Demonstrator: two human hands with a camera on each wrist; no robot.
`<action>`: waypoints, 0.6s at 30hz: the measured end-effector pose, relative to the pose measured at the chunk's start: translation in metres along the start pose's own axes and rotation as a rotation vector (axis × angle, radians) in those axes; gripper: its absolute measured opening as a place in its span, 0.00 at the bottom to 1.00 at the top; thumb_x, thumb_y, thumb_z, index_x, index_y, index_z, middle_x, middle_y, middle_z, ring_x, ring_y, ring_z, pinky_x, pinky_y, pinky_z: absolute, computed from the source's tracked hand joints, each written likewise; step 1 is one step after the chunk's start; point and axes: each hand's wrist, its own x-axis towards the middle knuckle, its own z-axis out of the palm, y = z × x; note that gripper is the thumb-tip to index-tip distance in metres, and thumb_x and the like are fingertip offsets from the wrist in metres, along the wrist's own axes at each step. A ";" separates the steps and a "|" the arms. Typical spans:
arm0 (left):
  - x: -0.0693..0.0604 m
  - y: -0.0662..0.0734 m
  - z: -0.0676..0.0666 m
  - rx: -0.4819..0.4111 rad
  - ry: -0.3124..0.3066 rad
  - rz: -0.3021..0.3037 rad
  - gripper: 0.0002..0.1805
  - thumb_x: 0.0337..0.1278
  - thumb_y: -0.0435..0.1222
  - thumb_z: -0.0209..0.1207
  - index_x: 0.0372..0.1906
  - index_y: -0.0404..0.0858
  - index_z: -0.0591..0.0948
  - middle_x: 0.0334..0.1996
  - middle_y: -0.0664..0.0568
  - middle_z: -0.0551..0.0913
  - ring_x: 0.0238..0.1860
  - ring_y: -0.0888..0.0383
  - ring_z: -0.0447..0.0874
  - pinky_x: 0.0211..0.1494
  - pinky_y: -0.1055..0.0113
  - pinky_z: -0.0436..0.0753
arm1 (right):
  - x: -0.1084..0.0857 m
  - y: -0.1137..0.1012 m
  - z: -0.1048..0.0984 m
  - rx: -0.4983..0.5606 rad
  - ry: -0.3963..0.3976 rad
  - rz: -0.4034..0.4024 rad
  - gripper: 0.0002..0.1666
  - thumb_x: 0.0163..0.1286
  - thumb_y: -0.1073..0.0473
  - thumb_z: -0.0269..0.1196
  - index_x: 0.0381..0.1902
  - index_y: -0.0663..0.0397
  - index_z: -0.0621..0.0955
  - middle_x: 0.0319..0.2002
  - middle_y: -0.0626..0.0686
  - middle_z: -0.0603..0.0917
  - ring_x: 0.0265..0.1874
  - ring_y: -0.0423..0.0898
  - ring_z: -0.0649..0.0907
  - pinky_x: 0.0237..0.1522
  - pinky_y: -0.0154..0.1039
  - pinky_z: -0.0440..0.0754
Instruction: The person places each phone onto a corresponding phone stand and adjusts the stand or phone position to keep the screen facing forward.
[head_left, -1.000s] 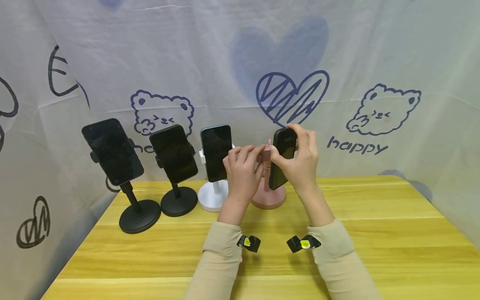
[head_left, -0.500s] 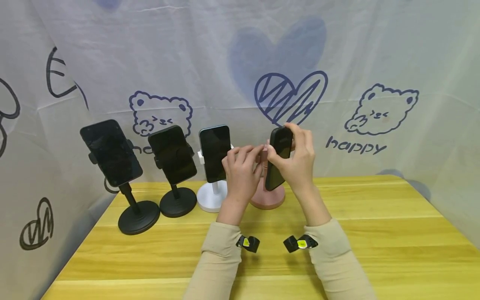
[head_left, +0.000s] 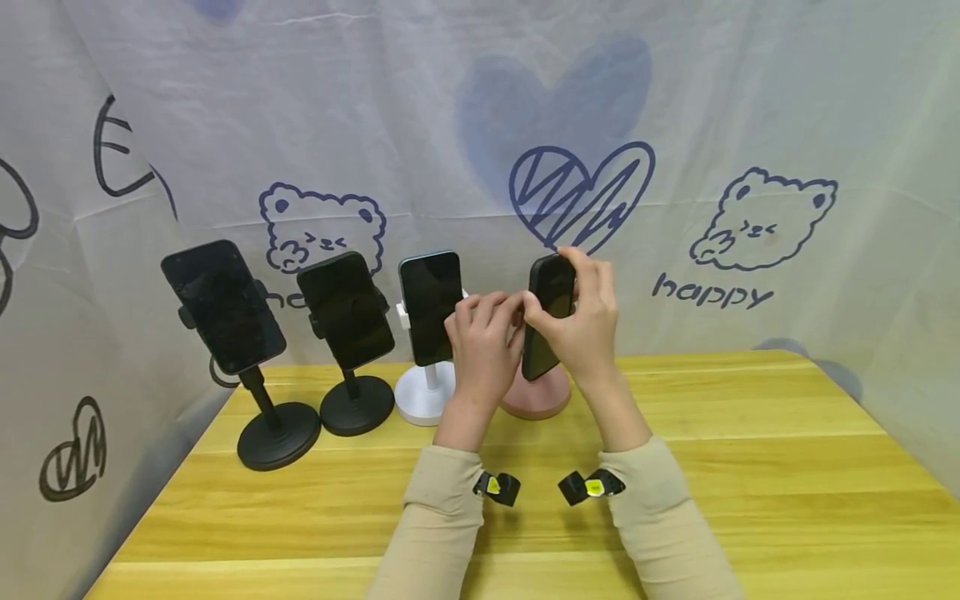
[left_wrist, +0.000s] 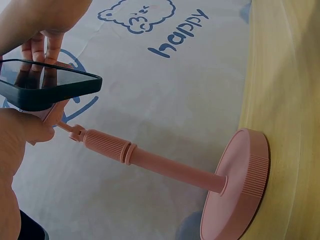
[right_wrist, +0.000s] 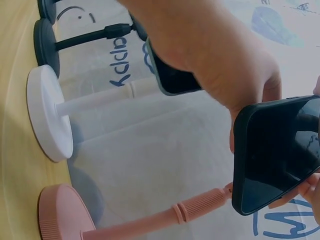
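In the head view my right hand (head_left: 583, 312) grips a black-cased phone (head_left: 553, 283) by its edges. The phone stands tilted, its dark screen turned partly toward me. My left hand (head_left: 483, 337) reaches to the head of a pink phone stand (head_left: 540, 400), fingers bent around the clamp behind the phone. The left wrist view has the left thumb against the pink clamp (left_wrist: 59, 111), just under the phone. The stand's ribbed neck and round base show there. The phone covers most of the clamp, so I cannot tell how far it is seated.
Left of the hands stand a white phone stand (head_left: 423, 400) and two black phone stands (head_left: 356, 406) (head_left: 277, 433), each bearing a dark-screened phone. All rest along the back of the wooden table (head_left: 750, 467). A printed cloth (head_left: 420, 100) hangs behind.
My right hand has brought the phone leftward, closer to the pink clamp and over it, hiding more of the stand's head and post. The left hand stays at the clamp.
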 end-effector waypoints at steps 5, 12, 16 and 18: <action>0.000 0.000 0.000 0.001 -0.021 -0.011 0.14 0.60 0.40 0.64 0.51 0.44 0.85 0.46 0.53 0.83 0.51 0.51 0.71 0.52 0.53 0.68 | -0.001 0.003 0.002 -0.003 0.005 -0.020 0.38 0.54 0.44 0.66 0.61 0.51 0.72 0.47 0.64 0.73 0.37 0.57 0.76 0.32 0.50 0.81; 0.000 0.000 0.000 0.005 -0.036 -0.014 0.13 0.61 0.40 0.63 0.50 0.44 0.85 0.47 0.53 0.83 0.51 0.51 0.71 0.52 0.53 0.68 | -0.003 0.006 0.004 -0.028 0.012 -0.043 0.39 0.54 0.42 0.66 0.61 0.51 0.72 0.48 0.65 0.73 0.42 0.59 0.76 0.39 0.54 0.80; 0.000 0.000 0.000 0.008 -0.041 -0.013 0.13 0.61 0.40 0.63 0.49 0.43 0.85 0.47 0.53 0.83 0.52 0.51 0.70 0.53 0.53 0.68 | -0.003 0.006 0.003 -0.052 -0.005 -0.049 0.39 0.55 0.42 0.66 0.61 0.52 0.72 0.49 0.65 0.73 0.45 0.60 0.75 0.42 0.55 0.80; -0.001 -0.002 -0.001 0.010 -0.042 -0.002 0.13 0.60 0.39 0.64 0.49 0.43 0.85 0.47 0.52 0.83 0.52 0.51 0.70 0.52 0.53 0.68 | -0.004 0.004 0.002 -0.064 -0.019 -0.041 0.39 0.56 0.42 0.66 0.62 0.52 0.71 0.49 0.65 0.73 0.45 0.60 0.75 0.43 0.56 0.80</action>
